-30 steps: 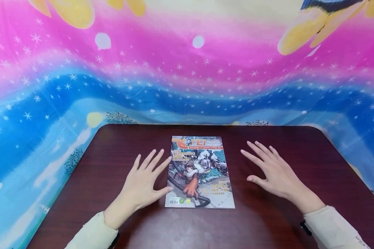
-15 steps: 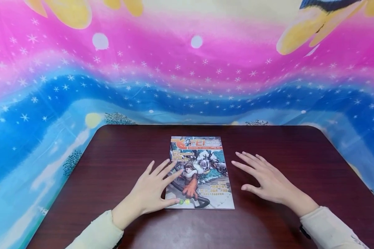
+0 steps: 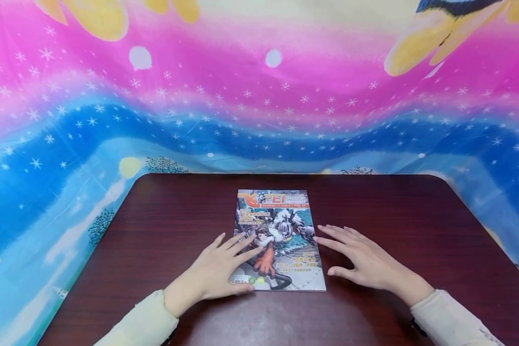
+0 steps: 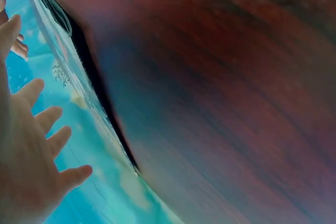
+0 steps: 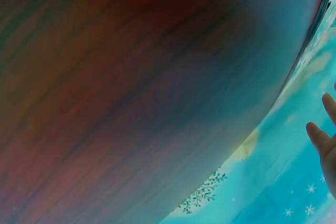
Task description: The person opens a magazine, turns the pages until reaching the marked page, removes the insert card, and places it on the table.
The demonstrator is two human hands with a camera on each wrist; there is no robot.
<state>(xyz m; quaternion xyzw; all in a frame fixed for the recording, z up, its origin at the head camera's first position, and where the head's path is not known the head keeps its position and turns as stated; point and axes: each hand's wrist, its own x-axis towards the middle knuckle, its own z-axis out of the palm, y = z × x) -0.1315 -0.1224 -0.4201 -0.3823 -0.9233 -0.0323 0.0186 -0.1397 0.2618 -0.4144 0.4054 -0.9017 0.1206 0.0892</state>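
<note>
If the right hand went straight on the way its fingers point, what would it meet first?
Probably the magazine: in the head view, the right hand points at its right edge. Height above the table is unclear, so it might pass over.

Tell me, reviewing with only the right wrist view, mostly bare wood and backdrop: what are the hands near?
Observer: A magazine, lying flat on the table, illustrated side up.
Operator: Where is the left hand?
Observer: The left hand has its fingers spread over the magazine's left side; I can't tell whether they touch it.
Operator: And the right?
Observer: The head view shows the right hand with fingers extended toward the magazine's right edge.
</note>
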